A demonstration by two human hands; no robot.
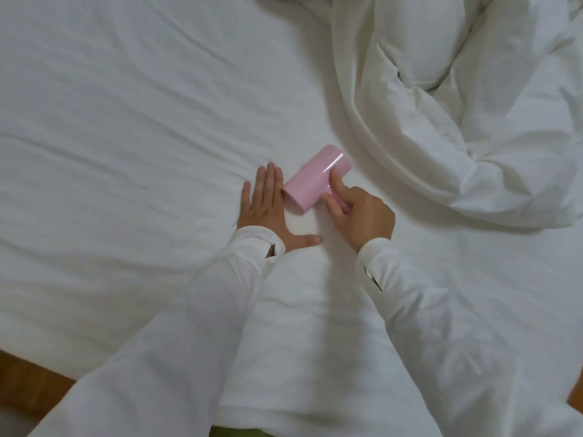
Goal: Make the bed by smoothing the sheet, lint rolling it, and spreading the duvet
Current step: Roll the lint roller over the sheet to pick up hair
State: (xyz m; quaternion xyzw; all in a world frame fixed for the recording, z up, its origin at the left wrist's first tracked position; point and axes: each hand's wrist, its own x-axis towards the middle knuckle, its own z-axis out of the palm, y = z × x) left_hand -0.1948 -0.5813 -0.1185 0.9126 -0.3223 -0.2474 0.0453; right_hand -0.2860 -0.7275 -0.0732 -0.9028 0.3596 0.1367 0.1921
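A pink lint roller (310, 179) lies on the white sheet (126, 121) in the middle of the bed. My right hand (362, 216) grips its short pink handle, with the index finger laid along the roller's head. My left hand (268, 209) rests flat on the sheet just left of the roller, fingers straight and thumb spread toward the right. The sheet shows long wrinkles running across its left side. A white duvet (457, 121) is bunched in a heap on the right half of the bed.
The bed's near edge runs along the lower left, with a strip of wooden floor (28, 383) beside it. Both of my arms wear long white sleeves. The duvet's folded edge lies close to the right of the roller.
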